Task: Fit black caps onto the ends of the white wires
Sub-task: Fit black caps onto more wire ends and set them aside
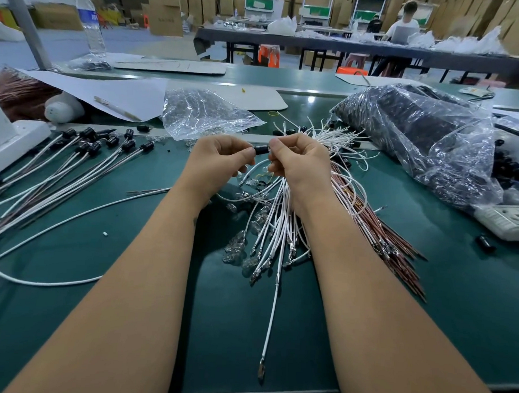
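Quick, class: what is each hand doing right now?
Left hand: closed, fingers pinching the black cap.
Right hand: closed, fingers pinched at the cap's other end; what they hold is hidden.

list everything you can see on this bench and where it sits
black cap: one, black, pinched between both hands
capped wires: a batch, white with black caps, bench left
loose wires: a pile, white, under the hands
brown wires: a bundle, right of the white pile
clear bag: one, behind the hands
bag of caps: one, dark contents, far right
power strip: one, white, right edge
water bottle: one, clear, back left
left hand: on the cap
right hand: on the cap
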